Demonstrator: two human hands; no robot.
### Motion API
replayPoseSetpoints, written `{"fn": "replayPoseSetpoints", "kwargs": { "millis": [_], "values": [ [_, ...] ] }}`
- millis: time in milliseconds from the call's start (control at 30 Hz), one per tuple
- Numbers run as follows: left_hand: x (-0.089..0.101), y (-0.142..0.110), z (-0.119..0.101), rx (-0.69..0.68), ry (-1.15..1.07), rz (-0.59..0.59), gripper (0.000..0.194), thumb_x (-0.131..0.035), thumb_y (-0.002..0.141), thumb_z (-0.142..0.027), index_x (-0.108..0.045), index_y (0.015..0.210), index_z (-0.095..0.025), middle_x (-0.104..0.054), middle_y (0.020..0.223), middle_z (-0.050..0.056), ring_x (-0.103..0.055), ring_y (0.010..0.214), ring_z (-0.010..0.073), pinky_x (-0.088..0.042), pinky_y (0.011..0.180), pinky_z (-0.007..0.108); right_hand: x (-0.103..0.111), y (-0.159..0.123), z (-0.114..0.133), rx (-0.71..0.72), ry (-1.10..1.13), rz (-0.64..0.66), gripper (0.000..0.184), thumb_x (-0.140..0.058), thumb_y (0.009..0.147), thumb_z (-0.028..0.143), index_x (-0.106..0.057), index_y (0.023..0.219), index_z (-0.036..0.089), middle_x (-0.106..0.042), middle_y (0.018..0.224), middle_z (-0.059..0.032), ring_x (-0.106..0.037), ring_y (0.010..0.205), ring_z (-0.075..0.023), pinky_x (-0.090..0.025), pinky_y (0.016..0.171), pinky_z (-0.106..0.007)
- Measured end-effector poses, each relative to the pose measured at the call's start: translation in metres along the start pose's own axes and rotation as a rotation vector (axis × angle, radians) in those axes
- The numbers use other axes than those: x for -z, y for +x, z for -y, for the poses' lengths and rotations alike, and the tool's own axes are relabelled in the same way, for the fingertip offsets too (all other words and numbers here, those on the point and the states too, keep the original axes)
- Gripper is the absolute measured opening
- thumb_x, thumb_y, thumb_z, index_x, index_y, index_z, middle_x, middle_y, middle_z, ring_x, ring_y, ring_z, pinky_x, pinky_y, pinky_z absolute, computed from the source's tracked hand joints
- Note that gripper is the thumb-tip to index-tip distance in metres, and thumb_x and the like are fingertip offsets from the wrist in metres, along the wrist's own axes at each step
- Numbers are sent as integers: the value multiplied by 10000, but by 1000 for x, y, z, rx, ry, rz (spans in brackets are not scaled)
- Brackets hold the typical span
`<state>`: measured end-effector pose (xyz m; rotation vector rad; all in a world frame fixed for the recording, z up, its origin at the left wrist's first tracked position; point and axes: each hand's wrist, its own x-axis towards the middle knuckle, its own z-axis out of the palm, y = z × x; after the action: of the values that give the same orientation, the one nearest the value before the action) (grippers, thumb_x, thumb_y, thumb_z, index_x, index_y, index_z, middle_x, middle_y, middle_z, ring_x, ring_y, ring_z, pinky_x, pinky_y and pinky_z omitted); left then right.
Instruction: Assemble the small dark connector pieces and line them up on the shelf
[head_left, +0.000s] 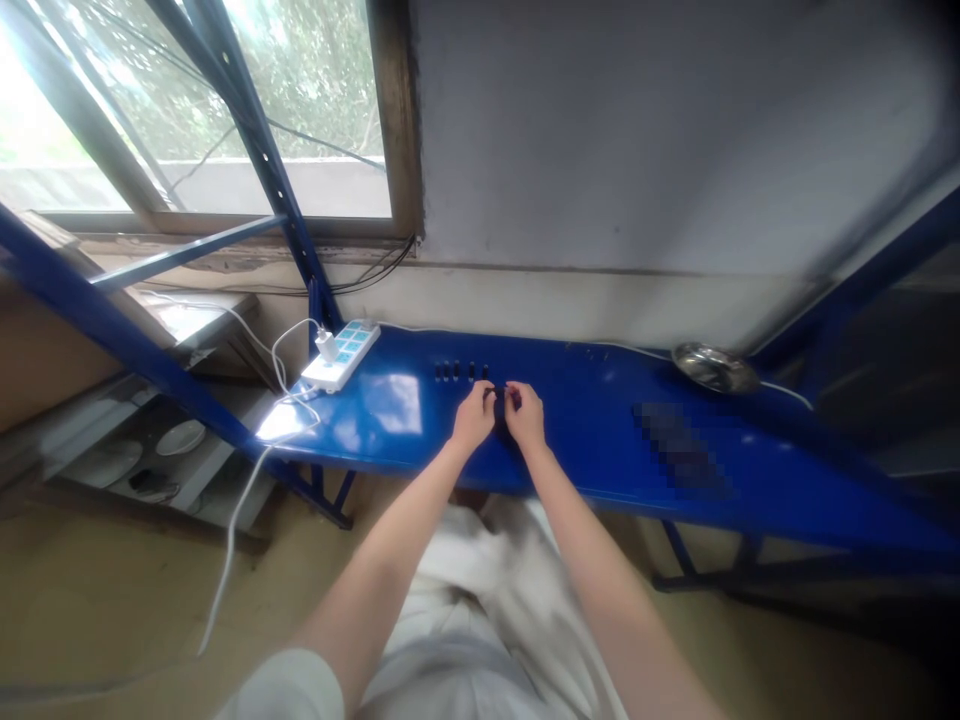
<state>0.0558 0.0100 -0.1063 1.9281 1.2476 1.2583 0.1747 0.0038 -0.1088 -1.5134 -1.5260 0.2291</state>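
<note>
My left hand and my right hand are close together over the middle of the blue table. Both are closed, fingertips pinched and turned toward each other. A small dark thing seems to be at the fingertips, but it is too small to make out. Just beyond my left hand, several small black cylinder-like pieces stand or lie in a loose row. Their exact kind does not show.
A white power strip with a plugged-in white adapter lies at the table's left end, its cable dropping to the floor. Toward the right are a shiny metal dish-like object and a pixelated dark patch. Blue frame posts rise at both sides.
</note>
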Motion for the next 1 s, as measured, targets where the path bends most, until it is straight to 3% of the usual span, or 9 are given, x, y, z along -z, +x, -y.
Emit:
{"fn": "replayPoseSetpoints", "kwargs": {
  "millis": [133, 300, 533, 833, 1000],
  "values": [
    [0, -1, -1, -10, 18, 9, 207, -383, 875, -214, -476, 1060, -203, -623, 842, 41, -604, 711, 143, -474, 681, 276, 0, -1, -1, -36, 90, -64, 299, -298, 862, 269, -568, 938, 165, -647, 911, -88, -577, 833, -189, -394, 800, -341],
    [1, -3, -5, -57, 75, 71, 209, -359, 889, -253, -455, 1066, -199, -619, 935, 66, -615, 754, 154, -480, 693, 284, 2, -1, 0, -30, -18, -35, 448, -223, 894, 408, -526, 654, 182, -589, 633, -53, -528, 596, -168, -383, 660, -308],
    [0, -4, -8, -73, 123, 70, 214, -353, 891, -267, -453, 1062, -186, -627, 919, 81, -625, 751, 169, -484, 682, 292, 4, -1, 3, -99, 2, -32, 571, -122, 884, 528, -436, 532, 205, -519, 518, -30, -457, 483, -150, -363, 588, -291],
    [2, -3, -11, -123, 169, 116, 239, -322, 903, -342, -485, 980, -185, -605, 777, 45, -582, 623, 146, -445, 600, 255, 9, -3, 13, -192, 156, -129, 577, -128, 837, 624, -390, 526, 215, -490, 502, -22, -491, 519, -156, -395, 557, -275],
    [15, 3, -26, -183, 179, 130, 252, -314, 903, -345, -509, 917, -186, -588, 731, 31, -550, 594, 133, -407, 569, 228, 22, -2, 31, -196, 179, -179, 558, -152, 847, 608, -376, 522, 214, -463, 493, -11, -464, 497, -144, -400, 558, -280]
  ]
}}
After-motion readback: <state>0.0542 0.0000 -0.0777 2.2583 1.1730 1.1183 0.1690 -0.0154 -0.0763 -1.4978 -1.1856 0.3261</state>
